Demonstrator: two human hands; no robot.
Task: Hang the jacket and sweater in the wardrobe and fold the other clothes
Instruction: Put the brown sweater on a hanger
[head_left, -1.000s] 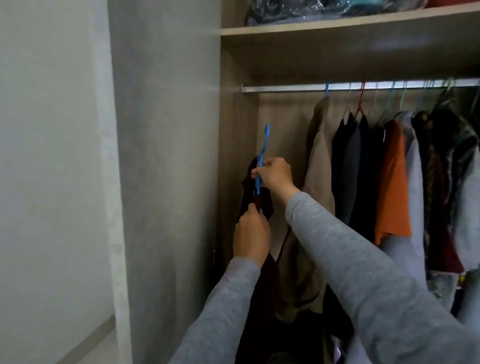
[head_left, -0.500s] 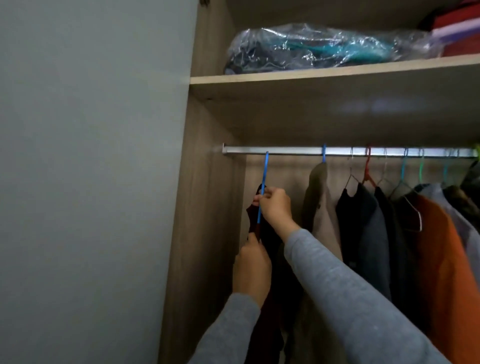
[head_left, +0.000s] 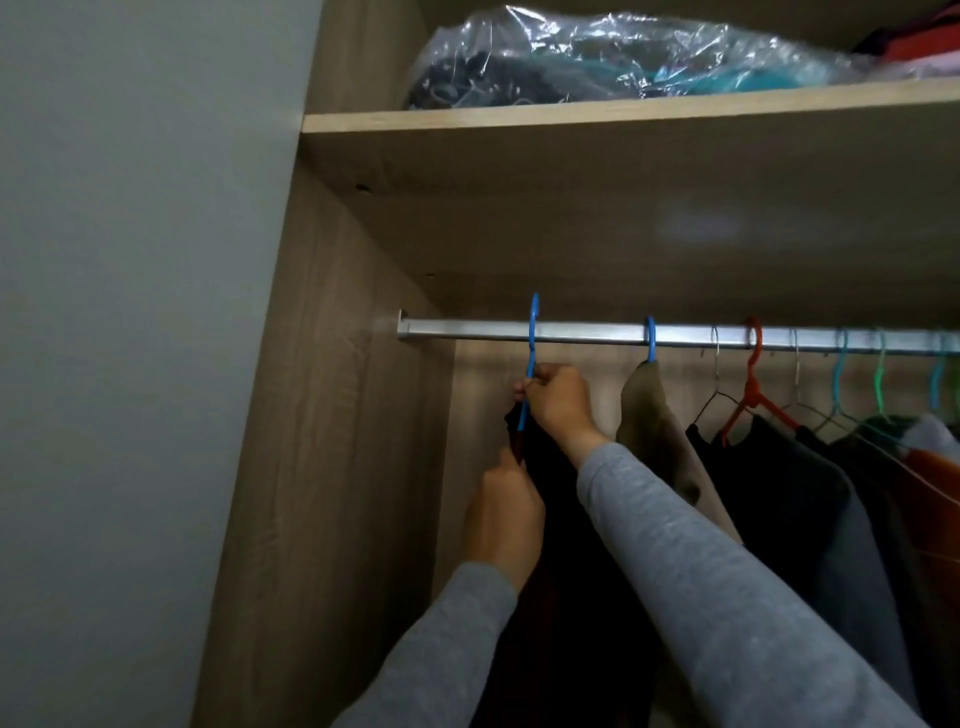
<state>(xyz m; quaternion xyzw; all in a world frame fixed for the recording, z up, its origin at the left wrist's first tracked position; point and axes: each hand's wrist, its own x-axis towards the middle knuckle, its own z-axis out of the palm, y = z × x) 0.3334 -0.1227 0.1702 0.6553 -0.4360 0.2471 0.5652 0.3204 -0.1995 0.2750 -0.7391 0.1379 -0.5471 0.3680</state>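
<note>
A dark garment (head_left: 566, 545) hangs from a blue hanger (head_left: 531, 353), whose hook reaches above the metal rail (head_left: 582, 332) near the rail's left end. My right hand (head_left: 558, 402) grips the hanger's neck just under the rail. Lower down, my left hand (head_left: 503, 519) is closed on the dark garment's upper edge. Both sleeves are grey. Whether the hook rests on the rail I cannot tell.
The wardrobe's left side panel (head_left: 332, 467) is close beside the hanger. To the right hang an olive garment (head_left: 654, 431), dark clothes on an orange hanger (head_left: 750, 395) and several more. A plastic-wrapped bundle (head_left: 623, 57) lies on the shelf (head_left: 571, 117) above.
Both hands lifted the hanger with the dark garment upward; its hook went from well below the rail to rail height and now pokes above it. The view tilted up.
</note>
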